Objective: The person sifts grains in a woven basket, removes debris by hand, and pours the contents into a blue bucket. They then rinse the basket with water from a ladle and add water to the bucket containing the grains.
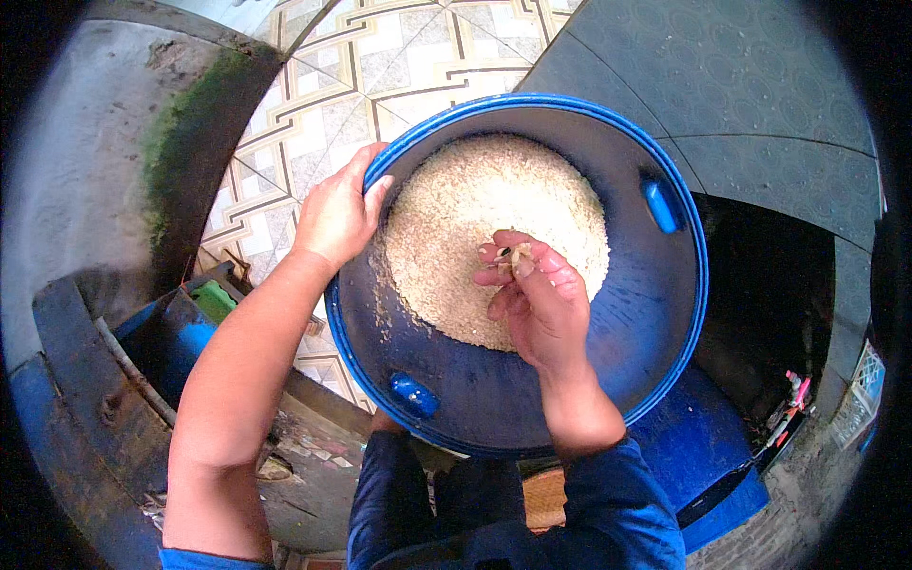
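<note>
A round blue plastic barrel [701, 275] stands before me with its wide mouth facing up. Pale, crumbly grain-like stuff [456, 199] lies inside it, heaped toward the far left. My left hand [339, 215] grips the barrel's left rim, thumb over the inner edge. Above the heap, my right hand [546, 299] is held with curled fingers, the thumb pressed toward them. Between those fingertips are small pale flakes [521, 258] with a dark bit among them. More pale specks cling to the fingers. Crumbs also stick to the barrel's inner wall at the lower left.
Patterned tiles [332, 114] cover the floor beyond the barrel, with grey tiles [750, 85] at the far right. On the left stands a mossy wall [104, 142]. Another blue container [698, 437] is at the lower right, near a dark recess [760, 285].
</note>
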The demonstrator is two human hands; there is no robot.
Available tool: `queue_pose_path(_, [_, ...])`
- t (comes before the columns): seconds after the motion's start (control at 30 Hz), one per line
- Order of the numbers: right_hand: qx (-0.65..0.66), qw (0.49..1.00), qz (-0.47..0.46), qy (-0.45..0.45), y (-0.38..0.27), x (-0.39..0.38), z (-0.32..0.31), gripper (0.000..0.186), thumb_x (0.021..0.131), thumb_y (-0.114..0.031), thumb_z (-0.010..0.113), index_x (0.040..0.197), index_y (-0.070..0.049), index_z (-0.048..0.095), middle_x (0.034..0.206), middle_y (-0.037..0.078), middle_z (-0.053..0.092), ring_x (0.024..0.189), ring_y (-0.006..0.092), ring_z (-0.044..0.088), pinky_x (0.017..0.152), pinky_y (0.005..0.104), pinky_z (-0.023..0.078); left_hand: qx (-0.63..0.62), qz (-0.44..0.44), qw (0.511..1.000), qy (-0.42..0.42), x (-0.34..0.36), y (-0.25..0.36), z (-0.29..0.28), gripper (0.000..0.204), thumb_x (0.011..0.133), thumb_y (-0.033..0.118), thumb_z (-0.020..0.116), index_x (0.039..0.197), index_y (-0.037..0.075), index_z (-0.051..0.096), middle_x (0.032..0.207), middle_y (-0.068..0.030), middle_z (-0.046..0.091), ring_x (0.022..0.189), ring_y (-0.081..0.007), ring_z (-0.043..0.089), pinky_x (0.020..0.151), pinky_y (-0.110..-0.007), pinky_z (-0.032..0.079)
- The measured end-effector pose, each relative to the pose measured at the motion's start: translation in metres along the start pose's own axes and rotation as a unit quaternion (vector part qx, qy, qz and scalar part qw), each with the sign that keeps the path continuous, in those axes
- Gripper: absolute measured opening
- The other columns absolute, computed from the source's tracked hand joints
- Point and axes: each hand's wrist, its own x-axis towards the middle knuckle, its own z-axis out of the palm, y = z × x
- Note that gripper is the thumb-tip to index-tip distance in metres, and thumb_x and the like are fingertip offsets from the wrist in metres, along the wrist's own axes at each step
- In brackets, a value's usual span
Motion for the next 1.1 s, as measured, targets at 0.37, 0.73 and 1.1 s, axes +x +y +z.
queue_pose_path(0.37, [-0.079,0.997,-0.022,0.014,0.001,0.003,-0.001,0.018,0.096,-0.011,0.057,0.112,-0.002,0.057,0.103,0.013,0.066,0.088,0.0205,0.069,0.058,0.0260,0.052,-0.003,-0.020,1.000,-0.013,-0.005,0.004,-0.005,0.035,0.094,0.028,0.056,0.127,0.016,0.050,0.104,-0.0190,0.067,0.095,-0.0403,0.064,0.083,-0.049,0.051])
queue_pose_path(0.73, [-0.097,0.977,-0.140,-0.130,-0.049,0.009,-0.045,0.015,0.092,-0.017,0.062,0.093,-0.004,0.054,0.121,0.026,0.059,0.102,0.0351,0.066,0.066,0.0365,0.060,0.010,0.010,1.000,0.014,-0.003,-0.001,0.000,0.036,0.096,0.026,0.055,0.130,0.015,0.048,0.097,-0.0212,0.067,0.091,-0.0416,0.065,0.078,-0.049,0.052])
queue_pose_path(1.1, [-0.703,0.696,-0.123,0.081,0.100,0.036,-0.175,0.013,0.091,-0.015,0.061,0.088,-0.001,0.062,0.087,0.021,0.059,0.084,0.0392,0.060,0.073,0.0459,0.049,0.000,-0.003,1.000,-0.005,-0.005,-0.001,-0.004,0.037,0.096,0.027,0.056,0.129,0.015,0.048,0.097,-0.0211,0.067,0.091,-0.0413,0.065,0.078,-0.049,0.052])
